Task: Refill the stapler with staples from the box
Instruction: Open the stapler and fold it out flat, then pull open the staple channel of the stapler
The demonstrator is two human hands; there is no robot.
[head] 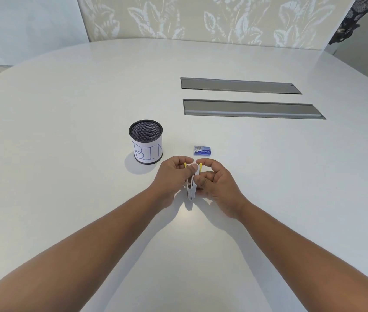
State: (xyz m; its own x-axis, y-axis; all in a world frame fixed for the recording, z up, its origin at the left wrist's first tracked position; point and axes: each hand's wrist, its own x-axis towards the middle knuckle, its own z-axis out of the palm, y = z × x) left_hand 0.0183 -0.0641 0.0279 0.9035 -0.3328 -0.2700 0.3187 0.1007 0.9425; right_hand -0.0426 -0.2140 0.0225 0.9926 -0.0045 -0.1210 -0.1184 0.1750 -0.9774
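Hidden parts: the stapler (191, 188) is showing only its grey hinged end, pointing toward the person, and two yellow tips near the fingertips; its middle is lying behind both thumbs, so whether staples are sitting inside cannot be told.
Left fingers: the left hand (171, 176) is curling round the stapler's left side, thumb pressing across the top by one yellow tip.
Right fingers: the right hand (215, 181) is curling round the right side, index finger arching over the other yellow tip, thumb pressing inward.
Stapler position: it is being held between the two hands just above the table (66, 199), splayed open at its far end.
Arms: both bare forearms are reaching forward from the lower corners and converging at the stapler.
Staple box: the blue box (202, 150) is lying flat and closed just beyond the hands; its print is too small to read.
Surface: a black mesh cup (146, 141) with a paper label reading "BIN" is standing left of the box; two grey recessed panels (246, 97) are lying farther back.
Room: a leaf-patterned wall (201, 16) is running behind the table.
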